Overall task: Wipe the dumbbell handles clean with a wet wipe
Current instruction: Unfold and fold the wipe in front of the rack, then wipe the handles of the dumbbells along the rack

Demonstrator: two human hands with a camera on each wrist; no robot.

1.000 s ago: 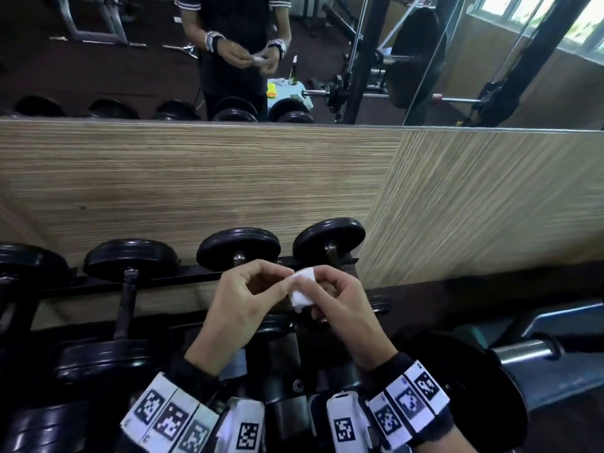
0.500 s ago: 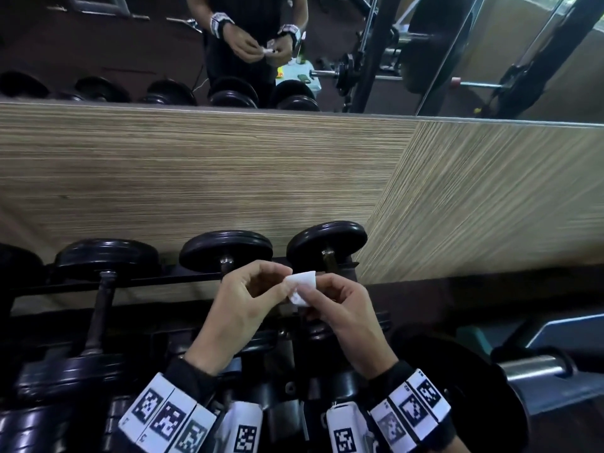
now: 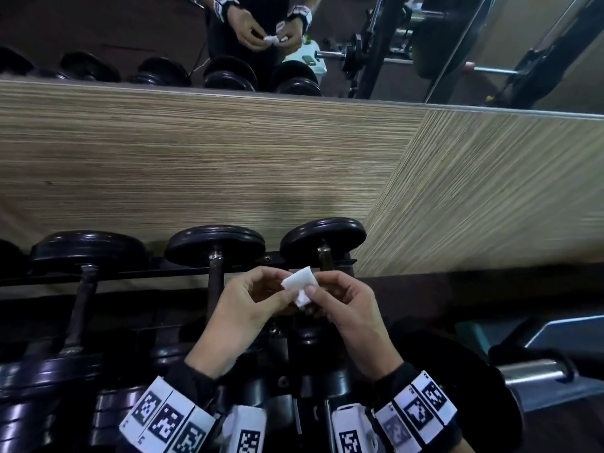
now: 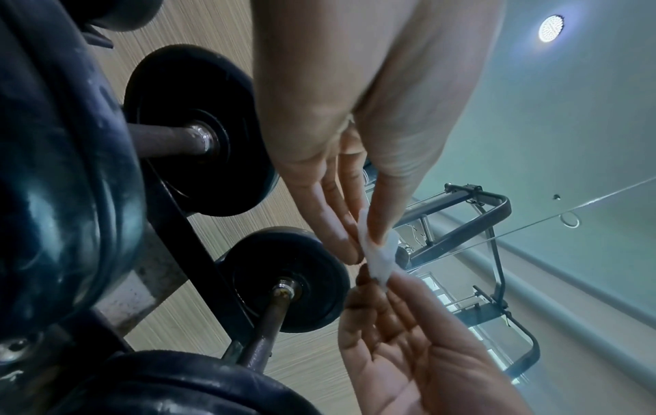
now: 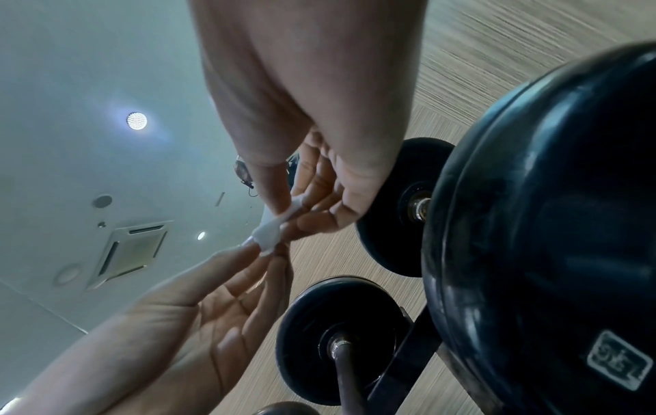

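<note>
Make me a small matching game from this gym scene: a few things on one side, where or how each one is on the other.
Things:
1. wet wipe
2. dumbbells
3. mirror
4. ceiling lamp

Places or states:
a. above the wood-grain panel
b. switched on overhead
c. pinched between left hand and right hand
d. lying across the black rack

Pairs: 1-c, 2-d, 3-a, 4-b

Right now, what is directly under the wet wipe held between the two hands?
The wet wipe, pinched by the left hand and right hand, hangs above racked dumbbells. The hands cover the handles directly beneath; none touches the wipe.
</note>
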